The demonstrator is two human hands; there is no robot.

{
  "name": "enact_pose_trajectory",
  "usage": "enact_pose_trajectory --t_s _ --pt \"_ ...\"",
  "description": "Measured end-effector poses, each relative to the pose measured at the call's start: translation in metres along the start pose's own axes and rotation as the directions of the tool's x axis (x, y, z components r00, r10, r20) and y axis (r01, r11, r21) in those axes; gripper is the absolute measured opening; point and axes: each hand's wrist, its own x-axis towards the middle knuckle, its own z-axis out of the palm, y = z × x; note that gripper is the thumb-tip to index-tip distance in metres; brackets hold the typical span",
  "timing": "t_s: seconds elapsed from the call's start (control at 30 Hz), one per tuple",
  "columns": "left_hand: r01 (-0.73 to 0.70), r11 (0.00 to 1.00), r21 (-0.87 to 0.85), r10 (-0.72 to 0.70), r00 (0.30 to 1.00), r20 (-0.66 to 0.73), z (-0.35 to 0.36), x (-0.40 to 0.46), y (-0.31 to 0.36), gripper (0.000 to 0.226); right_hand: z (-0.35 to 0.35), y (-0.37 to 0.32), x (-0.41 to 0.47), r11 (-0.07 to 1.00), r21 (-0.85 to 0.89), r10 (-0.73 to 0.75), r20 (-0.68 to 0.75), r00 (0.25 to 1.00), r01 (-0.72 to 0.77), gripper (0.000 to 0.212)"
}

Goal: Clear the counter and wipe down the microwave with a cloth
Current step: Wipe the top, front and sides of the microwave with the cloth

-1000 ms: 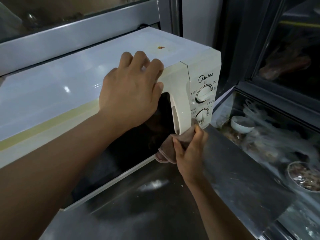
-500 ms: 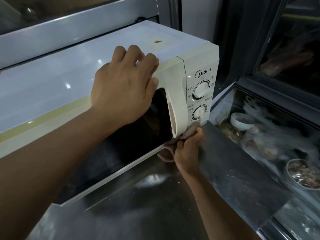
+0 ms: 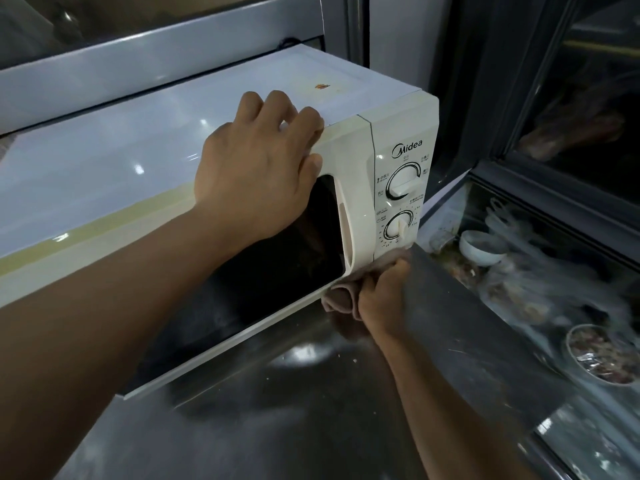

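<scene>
A cream microwave (image 3: 398, 133) with two dials stands on a steel counter (image 3: 311, 410), tilted with its front lifted off the counter. My left hand (image 3: 256, 168) grips the top front edge of the microwave, fingers curled over onto its top. A brownish cloth (image 3: 341, 297) is bunched in my right hand (image 3: 381, 299), which holds it against the microwave's bottom front corner, below the control panel. Part of the cloth is hidden under the microwave.
A small orange stain (image 3: 321, 86) marks the microwave's top. To the right, a glass-topped chest (image 3: 540, 344) shows a white bowl (image 3: 481, 245), a foil-lined bowl (image 3: 602, 355) and plastic bags inside. A metal ledge (image 3: 156, 57) runs behind the microwave.
My right hand has slid the cloth from the door's lower edge rightward and under the panel corner. My left hand keeps its hold on the top edge.
</scene>
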Motion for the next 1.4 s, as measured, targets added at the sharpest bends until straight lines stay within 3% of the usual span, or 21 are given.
enact_pose_trajectory --t_s 0.13,0.23,0.33,0.47,0.6,0.7,0.87,1.03,1.2,1.4 --pt "0.001 1.000 -0.005 -0.001 1.000 0.030 -0.001 0.001 -0.001 0.037 -0.020 0.007 -0.010 0.997 -0.082 -0.001 0.159 0.987 0.014 0.025" --pt "0.005 1.000 -0.015 -0.004 0.999 0.051 -0.002 0.002 -0.002 0.039 -0.049 -0.007 -0.005 0.973 -0.227 -0.019 0.061 0.998 0.033 0.037" --pt "0.017 0.999 -0.037 -0.014 0.997 0.074 -0.004 0.003 -0.002 0.040 -0.076 -0.041 0.011 0.962 -0.246 -0.124 -0.014 0.992 0.117 0.048" --pt "0.034 0.998 -0.044 -0.030 0.994 0.104 -0.006 0.003 -0.002 0.041 -0.093 -0.092 0.051 0.911 -0.267 -0.342 -0.062 0.938 0.315 0.043" --pt "0.047 0.998 -0.046 -0.040 0.990 0.136 -0.008 0.004 -0.002 0.040 -0.094 -0.140 0.085 0.800 -0.371 -0.495 0.039 0.868 0.472 0.039" --pt "0.058 0.998 -0.035 -0.052 0.989 0.141 -0.010 0.005 -0.001 0.037 -0.089 -0.154 0.098 0.819 -0.276 -0.470 0.180 0.864 0.503 0.035" --pt "0.075 0.997 -0.027 -0.070 0.984 0.162 -0.011 0.005 0.000 0.039 -0.092 -0.136 0.103 0.909 -0.060 -0.390 0.229 0.892 0.413 0.027" --pt "0.079 0.997 -0.010 -0.077 0.983 0.165 -0.011 0.006 0.001 0.040 -0.096 -0.090 0.111 0.943 -0.073 -0.278 0.369 0.887 0.326 0.026" --pt "0.076 0.997 -0.011 -0.074 0.986 0.151 -0.011 0.007 0.003 0.041 -0.092 -0.065 0.109 0.963 -0.003 -0.250 0.370 0.895 0.270 0.030" --pt "0.064 0.998 0.008 -0.064 0.989 0.133 -0.009 0.006 0.004 0.040 -0.088 -0.027 0.105 0.956 -0.090 -0.228 0.375 0.899 0.281 0.041"
